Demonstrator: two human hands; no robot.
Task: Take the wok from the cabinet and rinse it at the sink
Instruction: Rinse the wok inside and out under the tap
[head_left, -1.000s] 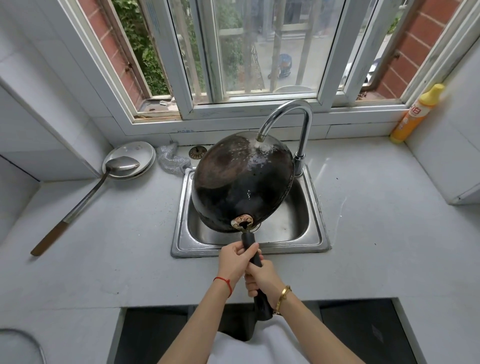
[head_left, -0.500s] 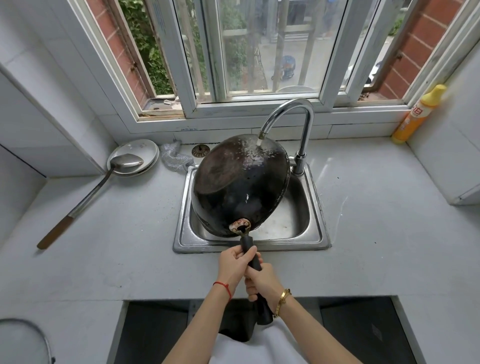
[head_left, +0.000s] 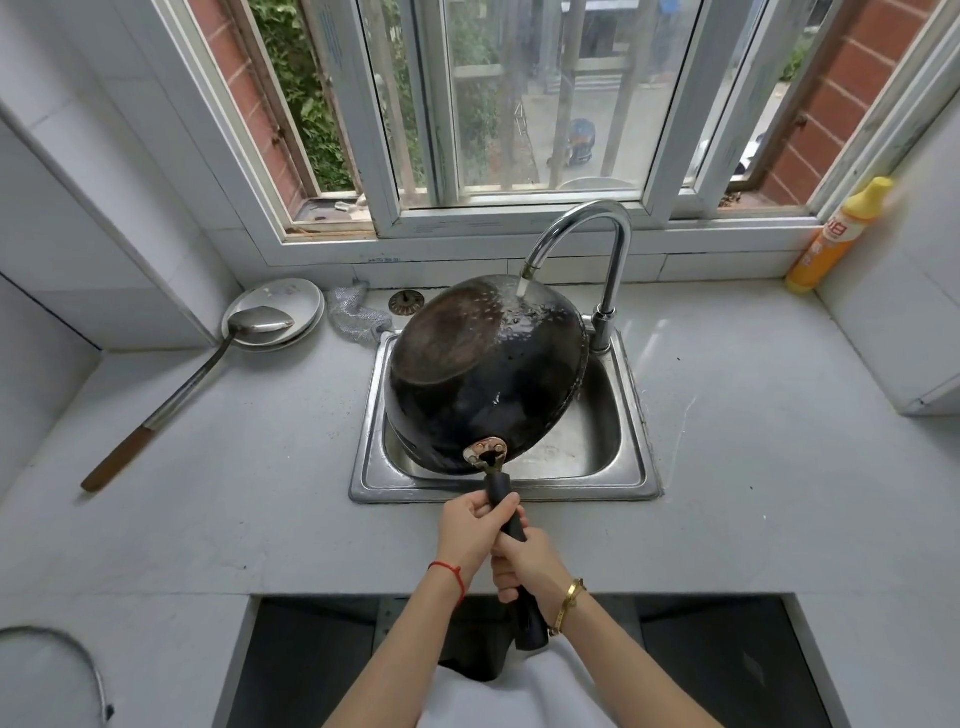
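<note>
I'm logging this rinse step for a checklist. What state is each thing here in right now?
wok: turned bottom up, tilted over the sink, wet under the stream
faucet: running
sink: under the wok
left hand: grips the wok handle
right hand: grips the handle, lower down
ladle: lying, bowl resting on the plates
plates: stacked
yellow bottle: upright, capped

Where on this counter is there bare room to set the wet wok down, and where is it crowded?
Widest bare patch: the countertop right of the sink, bounded behind by the yellow bottle. A narrower strip lies in front of the sink, where both hands grip the wok. Left rear is crowded: plates, ladle, steel scourer, drain strainer.
</note>
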